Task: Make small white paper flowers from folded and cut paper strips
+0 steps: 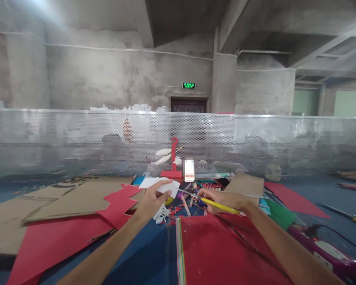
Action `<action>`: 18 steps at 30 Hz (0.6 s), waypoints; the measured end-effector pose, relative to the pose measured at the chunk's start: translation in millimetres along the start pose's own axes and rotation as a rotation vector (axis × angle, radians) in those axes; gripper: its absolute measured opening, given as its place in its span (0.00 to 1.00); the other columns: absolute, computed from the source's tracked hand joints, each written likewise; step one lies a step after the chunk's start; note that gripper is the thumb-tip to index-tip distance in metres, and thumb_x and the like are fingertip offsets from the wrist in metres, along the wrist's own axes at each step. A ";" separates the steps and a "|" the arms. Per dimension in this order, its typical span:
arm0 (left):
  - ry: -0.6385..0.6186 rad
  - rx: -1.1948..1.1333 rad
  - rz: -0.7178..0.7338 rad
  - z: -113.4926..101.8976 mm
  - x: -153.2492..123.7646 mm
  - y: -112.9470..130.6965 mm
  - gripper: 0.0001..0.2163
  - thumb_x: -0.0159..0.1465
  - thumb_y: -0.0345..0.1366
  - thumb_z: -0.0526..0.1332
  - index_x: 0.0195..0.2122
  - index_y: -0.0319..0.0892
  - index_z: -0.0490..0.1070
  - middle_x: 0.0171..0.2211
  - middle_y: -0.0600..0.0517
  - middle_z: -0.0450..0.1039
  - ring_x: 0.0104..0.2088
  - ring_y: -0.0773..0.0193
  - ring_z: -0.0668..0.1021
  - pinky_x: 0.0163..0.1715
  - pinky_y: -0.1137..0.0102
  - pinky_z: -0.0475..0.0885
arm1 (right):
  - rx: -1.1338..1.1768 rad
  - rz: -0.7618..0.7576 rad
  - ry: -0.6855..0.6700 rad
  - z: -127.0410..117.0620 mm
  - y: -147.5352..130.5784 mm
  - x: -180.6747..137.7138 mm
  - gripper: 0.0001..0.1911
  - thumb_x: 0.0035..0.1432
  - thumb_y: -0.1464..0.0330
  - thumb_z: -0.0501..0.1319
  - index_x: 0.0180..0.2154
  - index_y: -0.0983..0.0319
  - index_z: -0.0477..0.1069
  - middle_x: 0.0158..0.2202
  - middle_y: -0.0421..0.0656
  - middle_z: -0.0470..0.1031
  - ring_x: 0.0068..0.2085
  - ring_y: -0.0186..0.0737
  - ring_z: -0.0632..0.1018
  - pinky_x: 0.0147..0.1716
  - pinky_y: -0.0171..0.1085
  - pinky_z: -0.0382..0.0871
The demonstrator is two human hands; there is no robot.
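My left hand (152,201) is closed on a piece of white paper (161,186), held up over the blue table. My right hand (224,199) is closed round yellow-handled scissors (214,204), whose metal blades point left toward the paper's right edge. Small white paper scraps (161,214) lie just below the left hand. Between the two hands sits a clutter of pens and small craft bits (195,192).
Brown cardboard sheets (77,196) and red paper (59,237) cover the left. A large red sheet (225,253) lies in front, green paper (280,215) and a purple tool (323,247) at right. A red stand (173,164) stands before a perforated metal screen (255,134).
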State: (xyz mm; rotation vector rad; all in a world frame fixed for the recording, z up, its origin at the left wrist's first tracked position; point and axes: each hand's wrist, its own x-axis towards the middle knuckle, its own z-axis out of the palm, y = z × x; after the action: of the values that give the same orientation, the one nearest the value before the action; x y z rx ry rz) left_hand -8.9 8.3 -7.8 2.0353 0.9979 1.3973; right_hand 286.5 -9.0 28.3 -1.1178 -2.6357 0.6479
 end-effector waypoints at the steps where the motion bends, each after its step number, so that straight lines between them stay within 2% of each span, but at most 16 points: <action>1: -0.011 -0.006 0.005 1.5 -0.3 0.5 0.23 0.61 0.47 0.63 0.55 0.42 0.71 0.47 0.46 0.76 0.27 0.65 0.77 0.27 0.71 0.72 | 0.028 -0.036 0.010 1.3 2.5 1.8 0.26 0.57 0.57 0.62 0.53 0.62 0.62 0.40 0.44 0.71 0.38 0.41 0.71 0.37 0.35 0.66; 6: -0.022 -0.023 0.006 5.8 -1.7 8.1 0.22 0.60 0.47 0.63 0.53 0.43 0.72 0.46 0.47 0.76 0.27 0.65 0.76 0.29 0.71 0.72 | 0.103 -0.030 0.029 2.7 2.9 3.7 0.26 0.56 0.56 0.63 0.52 0.61 0.62 0.38 0.43 0.71 0.37 0.40 0.71 0.34 0.34 0.66; 10: -0.029 0.000 -0.023 6.9 -2.7 13.3 0.23 0.60 0.48 0.63 0.53 0.42 0.71 0.36 0.50 0.77 0.20 0.69 0.69 0.20 0.74 0.65 | 0.096 0.015 0.018 0.6 -6.4 1.3 0.24 0.56 0.56 0.63 0.51 0.61 0.63 0.36 0.42 0.70 0.31 0.35 0.69 0.28 0.31 0.63; 12: -0.030 0.005 -0.019 7.5 -3.2 13.4 0.23 0.60 0.48 0.63 0.53 0.43 0.71 0.36 0.50 0.76 0.19 0.71 0.67 0.19 0.75 0.62 | 0.116 0.040 0.002 0.3 -8.6 1.1 0.24 0.57 0.57 0.63 0.51 0.61 0.63 0.35 0.42 0.70 0.28 0.33 0.68 0.25 0.31 0.62; 15: -0.038 -0.021 -0.009 8.3 -3.8 10.1 0.22 0.60 0.48 0.64 0.52 0.43 0.71 0.36 0.49 0.76 0.20 0.71 0.67 0.19 0.75 0.62 | 0.151 0.033 0.013 1.7 -6.8 2.2 0.23 0.57 0.59 0.64 0.50 0.61 0.63 0.35 0.41 0.70 0.27 0.31 0.68 0.24 0.30 0.62; 18: -0.046 -0.037 -0.023 8.6 -4.2 6.5 0.23 0.60 0.48 0.64 0.53 0.42 0.70 0.32 0.50 0.76 0.21 0.68 0.70 0.21 0.74 0.65 | 0.202 0.058 0.007 4.5 -0.9 4.4 0.22 0.56 0.59 0.65 0.49 0.59 0.62 0.36 0.41 0.71 0.24 0.29 0.68 0.22 0.29 0.62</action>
State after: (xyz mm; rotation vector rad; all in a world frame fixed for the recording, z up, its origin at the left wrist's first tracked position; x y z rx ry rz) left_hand 0.1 1.2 -8.7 2.0140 0.9658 1.3418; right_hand 281.4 -7.8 24.9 -1.1373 -2.4732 0.8980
